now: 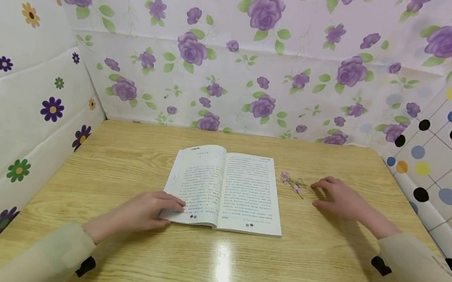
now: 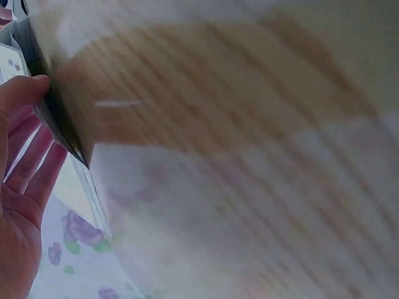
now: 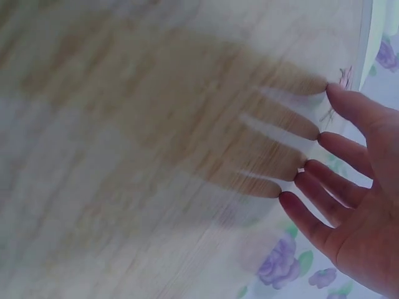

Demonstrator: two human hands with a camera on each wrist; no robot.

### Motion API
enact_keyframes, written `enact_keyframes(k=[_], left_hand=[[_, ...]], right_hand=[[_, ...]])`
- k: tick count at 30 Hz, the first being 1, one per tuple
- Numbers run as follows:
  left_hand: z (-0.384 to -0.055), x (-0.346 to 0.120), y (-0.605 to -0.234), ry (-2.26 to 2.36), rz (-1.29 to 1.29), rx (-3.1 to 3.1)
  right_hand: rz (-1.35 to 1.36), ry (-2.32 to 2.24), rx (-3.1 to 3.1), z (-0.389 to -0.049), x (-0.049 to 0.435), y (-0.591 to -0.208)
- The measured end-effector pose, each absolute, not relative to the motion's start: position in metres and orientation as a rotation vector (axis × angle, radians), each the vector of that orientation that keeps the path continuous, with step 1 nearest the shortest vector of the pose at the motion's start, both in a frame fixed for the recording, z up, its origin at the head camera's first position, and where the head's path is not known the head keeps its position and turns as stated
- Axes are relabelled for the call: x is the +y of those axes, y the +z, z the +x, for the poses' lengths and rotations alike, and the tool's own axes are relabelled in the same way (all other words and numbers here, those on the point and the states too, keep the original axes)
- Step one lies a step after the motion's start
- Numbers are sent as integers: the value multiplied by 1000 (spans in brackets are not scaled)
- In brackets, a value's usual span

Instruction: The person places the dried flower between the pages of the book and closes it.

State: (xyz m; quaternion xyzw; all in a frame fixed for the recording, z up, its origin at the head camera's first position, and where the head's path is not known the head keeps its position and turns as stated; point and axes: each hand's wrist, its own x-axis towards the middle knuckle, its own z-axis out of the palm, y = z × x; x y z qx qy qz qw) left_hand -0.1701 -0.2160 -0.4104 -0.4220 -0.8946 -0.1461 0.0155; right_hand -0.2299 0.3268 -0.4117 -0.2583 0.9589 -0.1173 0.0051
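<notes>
An open book [image 1: 247, 196] with printed pages lies on the wooden table. My left hand [image 1: 145, 210] rests at its lower left corner, fingers extended over the left page and thumb by the bottom edge. In the left wrist view, the thumb [image 2: 28, 90] lies along the book's edge and the other fingertips are partly hidden. A small sprig of pink flowers [image 1: 296, 187] with thin green stems lies just right of the book. Beside the stem ends, my right hand [image 1: 337, 197] has its fingers spread, fingertips at the tabletop, holding nothing.
The wooden table [image 1: 129, 151] meets a wall covering with purple roses [image 1: 193, 47] at the back. Flower-patterned covering [image 1: 53, 109] stands on the left, and dotted covering [image 1: 421, 194] on the right. Light glares off the table's front.
</notes>
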Motion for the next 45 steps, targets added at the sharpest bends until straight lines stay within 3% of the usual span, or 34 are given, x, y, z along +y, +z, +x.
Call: enact_keyframes(k=[28,45], left_hand=[[-172,-218,-413,-530,-1239,-2947],[-169,-216,-411,-587,-1195,-2980]], right_hand=[[-627,-427,3055,-260,320,-409],[-580,-465,3051,-260,321,-406]])
